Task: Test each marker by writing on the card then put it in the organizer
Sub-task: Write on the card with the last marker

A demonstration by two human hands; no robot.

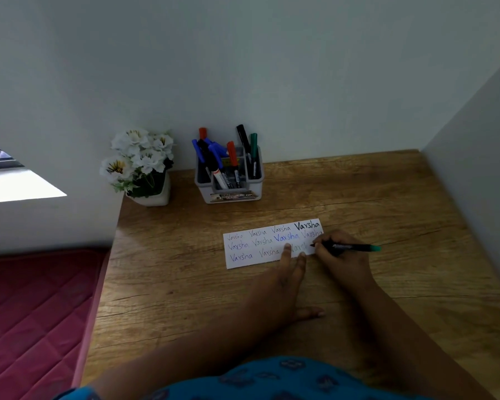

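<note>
At a wooden desk [358, 284] set into a corner, I test a marker [350, 246] on a white card [243, 259], my right hand [338, 255] curled round the barrel in a writing grip, its tip down at the card's right end and its green cap end pointing away to the right. My left hand [286, 281] lies flat with straight fingers, two fingertips pressing the card's lower edge so it does not slide under the stroke. The card, near the desk's middle, already carries three rows of the same word in several colours; the word under the tip looks half written, so this test seems unfinished. The organizer [228, 180] stands at the back by the wall, within reach, already holding blue, red, black and green markers, beside a pot of white flowers [139, 160]. A red mattress [35, 313] lies left of the desk.
</note>
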